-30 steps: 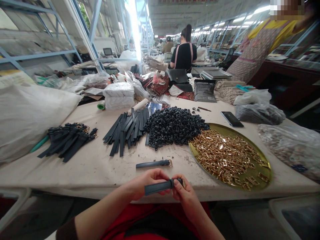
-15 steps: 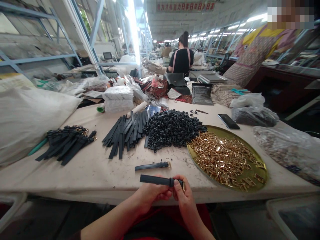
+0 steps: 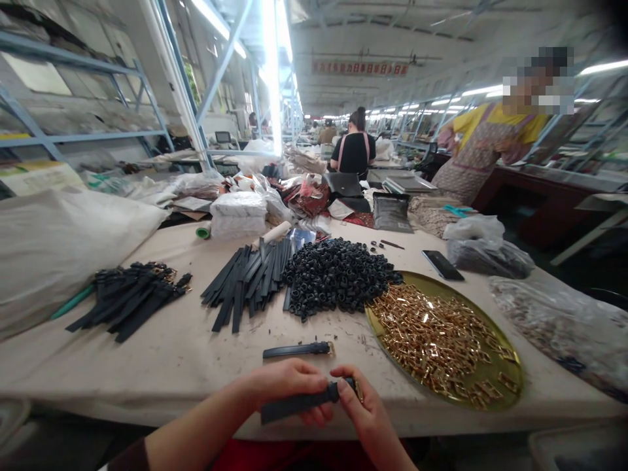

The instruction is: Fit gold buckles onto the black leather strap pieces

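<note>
A dark leather strap (image 3: 289, 407) with a gold buckle lies across both my hands over the table's front edge. My right hand (image 3: 363, 405) pinches its buckle end, near a dark loop around the strap. Over the strap's middle curls my left hand (image 3: 294, 386), thumb above and fingers below. Just beyond, a second buckled strap (image 3: 297, 350) rests on the cloth. Farther back are loose flat straps (image 3: 250, 278) and a heap of small black loops (image 3: 338, 275). Many gold buckles (image 3: 432, 333) fill a round tray (image 3: 510, 400) on the right.
Finished-looking buckled straps (image 3: 132, 294) are piled at the left beside a white sack (image 3: 63, 242). A phone (image 3: 442, 265) lies behind the tray, near plastic bags (image 3: 490, 245). Wrapped bundles line the table's back. A person in an apron (image 3: 471, 154) stands at the far right.
My left hand has moved from under the strap to over it, and the strap's free end has tilted downward. My right hand keeps hold of the buckle end. The camera view has tilted up.
</note>
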`<state>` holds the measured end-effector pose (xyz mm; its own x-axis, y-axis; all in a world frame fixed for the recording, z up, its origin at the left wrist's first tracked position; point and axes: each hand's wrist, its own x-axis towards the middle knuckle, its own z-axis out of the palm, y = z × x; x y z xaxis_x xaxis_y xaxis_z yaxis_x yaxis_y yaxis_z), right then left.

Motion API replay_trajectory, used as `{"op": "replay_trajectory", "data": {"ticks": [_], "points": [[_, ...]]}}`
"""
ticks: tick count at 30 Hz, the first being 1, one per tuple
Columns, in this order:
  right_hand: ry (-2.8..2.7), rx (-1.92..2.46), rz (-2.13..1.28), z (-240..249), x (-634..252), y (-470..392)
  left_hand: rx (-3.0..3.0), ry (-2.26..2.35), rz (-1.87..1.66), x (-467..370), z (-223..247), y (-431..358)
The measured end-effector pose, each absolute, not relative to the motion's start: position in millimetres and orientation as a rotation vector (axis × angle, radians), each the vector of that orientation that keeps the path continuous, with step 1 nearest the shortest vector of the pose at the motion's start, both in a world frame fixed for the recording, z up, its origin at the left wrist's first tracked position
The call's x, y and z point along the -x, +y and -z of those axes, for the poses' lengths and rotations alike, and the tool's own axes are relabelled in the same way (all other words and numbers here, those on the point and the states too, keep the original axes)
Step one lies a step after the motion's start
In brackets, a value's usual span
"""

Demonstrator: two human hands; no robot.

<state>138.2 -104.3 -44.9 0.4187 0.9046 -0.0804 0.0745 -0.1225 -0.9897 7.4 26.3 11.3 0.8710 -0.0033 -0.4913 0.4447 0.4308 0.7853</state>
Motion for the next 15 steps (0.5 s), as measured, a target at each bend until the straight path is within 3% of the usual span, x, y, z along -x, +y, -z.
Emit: {"op": "replay_trajectory", "data": {"ticks": [9, 15], "points": [[-1.258, 1.632, -0.607, 61.1, -124.2, -107.9, -1.514, 0.557, 0.228, -12.1, 1.4, 15.1], [-1.149, 1.659, -0.528, 70.7, -123.9, -101.1, -1.554, 0.570, 0.186, -11.2, 0.3, 16.7]]}}
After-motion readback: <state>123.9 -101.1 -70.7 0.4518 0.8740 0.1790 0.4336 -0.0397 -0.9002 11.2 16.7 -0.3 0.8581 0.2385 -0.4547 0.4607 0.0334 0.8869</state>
